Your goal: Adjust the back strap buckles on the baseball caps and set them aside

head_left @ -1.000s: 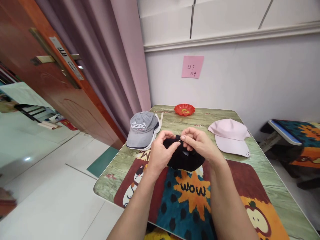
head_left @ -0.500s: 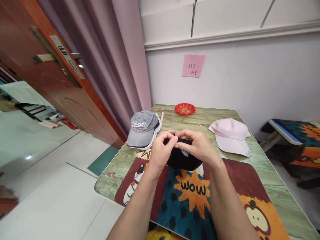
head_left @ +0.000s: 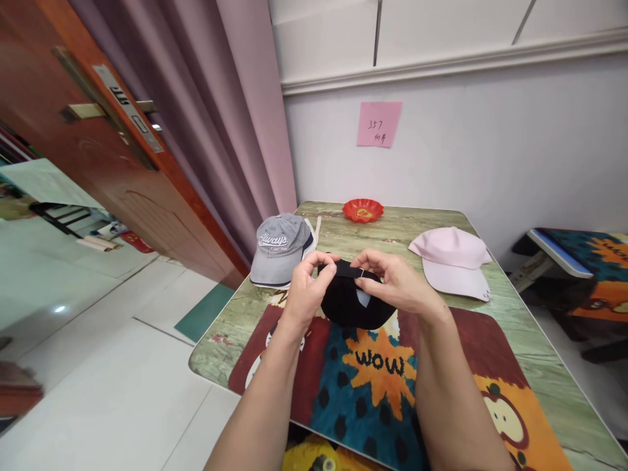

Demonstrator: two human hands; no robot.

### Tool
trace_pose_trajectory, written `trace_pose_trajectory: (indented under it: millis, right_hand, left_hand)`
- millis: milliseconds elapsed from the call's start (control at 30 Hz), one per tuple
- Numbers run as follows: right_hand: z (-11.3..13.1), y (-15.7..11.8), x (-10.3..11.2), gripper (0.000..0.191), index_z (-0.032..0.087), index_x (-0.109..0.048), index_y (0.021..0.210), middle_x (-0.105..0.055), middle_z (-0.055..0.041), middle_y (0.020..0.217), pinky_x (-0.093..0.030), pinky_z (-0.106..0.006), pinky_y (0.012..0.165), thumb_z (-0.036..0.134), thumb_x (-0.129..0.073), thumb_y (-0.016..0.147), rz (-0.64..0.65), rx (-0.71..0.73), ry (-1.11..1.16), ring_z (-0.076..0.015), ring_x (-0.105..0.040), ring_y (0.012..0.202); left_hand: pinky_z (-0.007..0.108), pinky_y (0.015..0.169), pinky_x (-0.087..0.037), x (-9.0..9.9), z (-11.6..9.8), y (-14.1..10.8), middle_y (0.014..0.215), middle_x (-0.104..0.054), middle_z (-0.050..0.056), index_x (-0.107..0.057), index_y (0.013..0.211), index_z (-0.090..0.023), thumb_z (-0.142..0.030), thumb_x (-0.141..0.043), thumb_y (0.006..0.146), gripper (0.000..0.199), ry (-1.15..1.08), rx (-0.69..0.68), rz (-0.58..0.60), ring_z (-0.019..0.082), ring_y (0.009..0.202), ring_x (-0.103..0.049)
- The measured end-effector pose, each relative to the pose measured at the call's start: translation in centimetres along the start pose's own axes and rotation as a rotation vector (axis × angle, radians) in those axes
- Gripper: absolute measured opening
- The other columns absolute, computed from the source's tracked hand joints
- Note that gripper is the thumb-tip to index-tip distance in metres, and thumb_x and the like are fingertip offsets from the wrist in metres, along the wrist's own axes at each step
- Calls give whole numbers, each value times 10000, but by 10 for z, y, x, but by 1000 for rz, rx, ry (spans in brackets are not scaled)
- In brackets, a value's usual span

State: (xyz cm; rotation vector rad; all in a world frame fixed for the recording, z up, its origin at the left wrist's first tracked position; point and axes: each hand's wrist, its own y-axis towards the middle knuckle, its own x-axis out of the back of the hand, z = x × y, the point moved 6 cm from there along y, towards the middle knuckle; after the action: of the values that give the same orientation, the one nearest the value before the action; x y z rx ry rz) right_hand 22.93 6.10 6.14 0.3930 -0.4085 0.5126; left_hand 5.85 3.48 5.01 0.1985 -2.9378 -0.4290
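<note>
A black cap point(head_left: 350, 309) is held up over the middle of the table, with its back strap point(head_left: 346, 269) uppermost. My left hand point(head_left: 310, 282) is closed on the left end of the strap, thumb against fingers. On the other side, my right hand point(head_left: 390, 280) pinches the strap near a small light-coloured buckle or slider. A pale patch, perhaps a label, shows inside the cap. To the left lies a grey cap point(head_left: 282, 245) with "Always" lettering, resting over a whitish one. A pale pink cap point(head_left: 454, 261) sits to the right.
A red scalloped dish point(head_left: 363, 210) stands at the back of the wood-patterned table point(head_left: 216, 356). Under my arms lies a colourful mat point(head_left: 338, 405). A wooden door point(head_left: 122, 176) and a curtain point(head_left: 230, 131) are at the left, a second table point(head_left: 569, 255) at the right.
My hands have moved apart along the strap, so more of it shows between them. The small buckle has come into view beside my right fingers.
</note>
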Motion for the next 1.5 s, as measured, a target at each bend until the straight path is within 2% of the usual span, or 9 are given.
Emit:
trace_pose_trajectory:
  millis: [167,300,467,667,800,1000,1133,1267,1500]
  right_hand:
    - [-1,0,-3,247,240,-681,1086,-736,-22,966,-507,-315,802,219,-610,850,46,39,88,-208,-675,892]
    - [1,0,-5,229,237,-699,1085,-732,-41,1057,-503,-341,876,245,-621,870,74,59,135,-225,-673,982]
    - [0,2,-7,236,208,-722,962,-716,-45,879,-485,-298,704,420,-685,864,-3,-5,191,-197,-635,793]
    - [3,1,0,238,192,-697,822,-662,-24,783,-439,-272,649,428,-689,858,-103,-23,250,-160,-570,714]
    - [0,0,0,247,194,-659,828,-645,-18,813,-451,-269,697,437,-676,870,-105,-48,371,-161,-570,755]
    - [-4,1,-9,291,208,-708,936,-682,-30,925,-486,-279,778,490,-653,891,-80,-95,617,-179,-613,858]
    - [-6,2,-8,350,210,-703,866,-684,-37,955,-482,-275,731,557,-654,884,-133,-97,568,-181,-618,851]
    - [2,2,3,326,198,-638,685,-680,-60,1108,-463,-279,795,467,-736,841,-244,34,373,-223,-606,1072]
    - [3,-2,3,275,209,-607,799,-571,25,659,-377,-235,542,459,-706,858,-273,-74,438,-111,-490,585]
  left_hand:
    - [277,764,-492,-15,3,5,935,-729,56,-732,979,-179,-396,-689,842,261,48,59,260,205,873,-660]
    - [255,695,-454,-17,3,4,802,-688,19,-732,856,-168,-352,-702,819,189,48,82,232,171,764,-620]
    - [233,598,-387,-17,-1,-2,699,-598,-15,-670,761,-166,-378,-675,844,228,64,60,211,132,664,-542]
    - [286,815,-483,-22,-3,-9,975,-714,47,-706,999,-174,-344,-708,827,243,-43,48,363,206,910,-639]
    - [264,790,-464,-22,-3,-7,902,-701,16,-706,932,-178,-216,-747,746,194,47,23,286,180,856,-624]
    - [244,726,-424,-27,-2,-6,755,-629,-23,-674,756,-163,-314,-758,773,173,0,59,258,136,741,-555]
    - [241,719,-435,-27,-3,-7,752,-623,-22,-676,766,-168,-326,-776,775,187,-26,34,254,131,727,-552]
    - [247,775,-464,-20,-5,-3,843,-671,-10,-713,928,-199,-291,-789,774,196,6,-49,157,147,802,-600]
    - [297,896,-491,-8,-4,-2,974,-739,27,-756,974,-225,-255,-772,798,180,37,-139,50,187,942,-662]
